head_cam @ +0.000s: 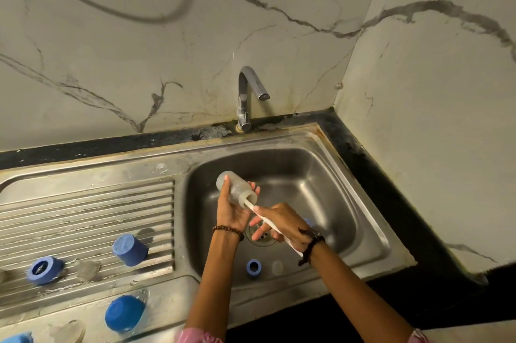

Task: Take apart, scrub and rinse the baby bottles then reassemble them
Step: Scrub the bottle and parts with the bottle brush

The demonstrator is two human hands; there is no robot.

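Observation:
Over the steel sink basin (321, 175), my left hand (233, 210) grips a clear baby bottle body (236, 186) held on its side, mouth toward the right. My right hand (282, 224) holds the white handle of a bottle brush (252, 207), whose head is inside the bottle. A blue screw ring (254, 268) and a clear nipple (277, 267) lie on the basin floor near the front wall. On the ribbed drainboard (83, 211) stand a blue cap (129, 249), a blue ring (44, 270) and a clear nipple (88, 268).
The chrome tap (247, 97) stands behind the basin with no water running. Another blue cap (124, 313), a clear bottle part (65, 331) and a blue piece (16, 338) sit on the front left rim. Marble walls close in at the back and right.

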